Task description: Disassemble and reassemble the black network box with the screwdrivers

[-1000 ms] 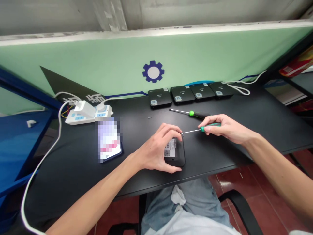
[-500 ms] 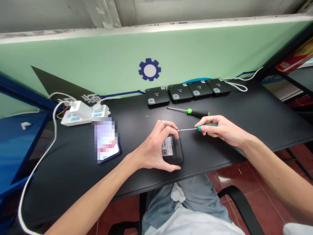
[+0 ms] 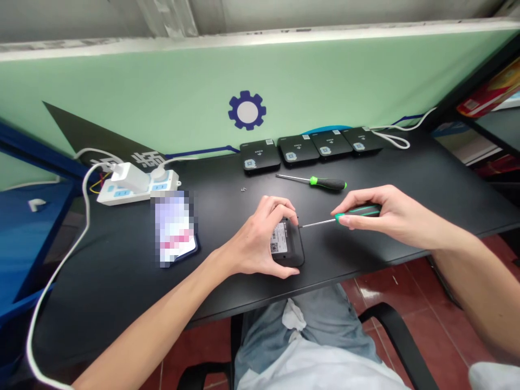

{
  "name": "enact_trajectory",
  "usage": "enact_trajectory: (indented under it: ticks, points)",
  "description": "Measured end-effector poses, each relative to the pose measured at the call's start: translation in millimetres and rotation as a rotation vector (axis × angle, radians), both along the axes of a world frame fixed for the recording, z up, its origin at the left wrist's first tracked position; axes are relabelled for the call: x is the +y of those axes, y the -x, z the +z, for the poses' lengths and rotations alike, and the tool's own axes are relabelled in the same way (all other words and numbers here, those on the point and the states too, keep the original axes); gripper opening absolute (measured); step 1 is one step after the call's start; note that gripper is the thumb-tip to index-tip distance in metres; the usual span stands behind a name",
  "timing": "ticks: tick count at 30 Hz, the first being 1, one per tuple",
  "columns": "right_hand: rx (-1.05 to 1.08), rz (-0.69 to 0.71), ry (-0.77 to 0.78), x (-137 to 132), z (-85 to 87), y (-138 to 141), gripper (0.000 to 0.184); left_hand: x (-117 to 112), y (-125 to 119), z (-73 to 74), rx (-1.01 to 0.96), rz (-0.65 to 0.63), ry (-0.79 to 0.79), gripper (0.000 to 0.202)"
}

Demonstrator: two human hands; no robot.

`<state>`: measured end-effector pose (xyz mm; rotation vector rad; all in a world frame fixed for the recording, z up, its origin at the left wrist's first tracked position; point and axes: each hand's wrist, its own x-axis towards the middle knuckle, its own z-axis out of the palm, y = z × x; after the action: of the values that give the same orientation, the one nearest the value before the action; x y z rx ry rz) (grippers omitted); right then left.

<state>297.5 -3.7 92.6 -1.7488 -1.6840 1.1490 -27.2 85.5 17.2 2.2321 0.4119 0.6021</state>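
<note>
A small black set-top box (image 3: 293, 246) lies on the desk with its labelled underside up. My left hand (image 3: 266, 238) grips it from the left, fingers at its far edge and thumb at its near edge, covering part of it. In my right hand (image 3: 382, 214) is a screwdriver (image 3: 357, 210) with a green and black handle, held nearly level. Its tip reaches the box's right edge near the far corner. Beyond my hands lies a second screwdriver (image 3: 325, 183) with a bright green collar. Tiny screws (image 3: 244, 189) rest on the desk left of it.
Several similar black boxes (image 3: 260, 156) stand in a row along the green partition (image 3: 182, 92). At the left are a white power strip (image 3: 160, 184) with chargers and cables and a phone (image 3: 174, 227) with a blurred screen. The desk's front edge (image 3: 260, 295) is close to my lap.
My right hand and its screwdriver have drawn back to the right. The tip has shifted from the box's far corner to its right edge. My left hand keeps its hold.
</note>
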Motion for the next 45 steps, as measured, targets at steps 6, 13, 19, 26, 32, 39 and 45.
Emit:
enact_trajectory:
  ticks: [6,13,19,26,32,39,45]
  points:
    - [-0.172,0.15,-0.031,11.6,34.1,15.2,0.05,-0.4,-2.0,-0.9,0.026,0.005,-0.022,0.083]
    - [-0.273,0.212,-0.01,16.5,39.6,15.5,0.054,-0.6,-2.7,0.5,0.04,-0.004,-0.04,0.085]
    - [-0.248,0.191,0.041,8.7,34.2,3.9,0.05,-3.2,-2.4,4.7,0.052,0.022,-0.028,0.085]
    - [-0.185,0.168,0.052,4.9,29.4,1.3,0.043,-1.9,-2.4,2.8,0.045,0.033,-0.017,0.089]
    - [-0.16,0.17,0.045,5.9,32.1,5.5,0.045,0.3,-1.9,-0.6,0.022,0.029,-0.031,0.117]
    - [-0.155,0.185,0.065,7.0,31.9,8.0,0.049,0.4,-2.4,-0.3,0.02,0.023,-0.032,0.121]
    - [-0.174,0.177,0.047,6.0,32.4,6.0,0.047,0.0,-1.6,0.5,0.044,0.029,-0.017,0.119]
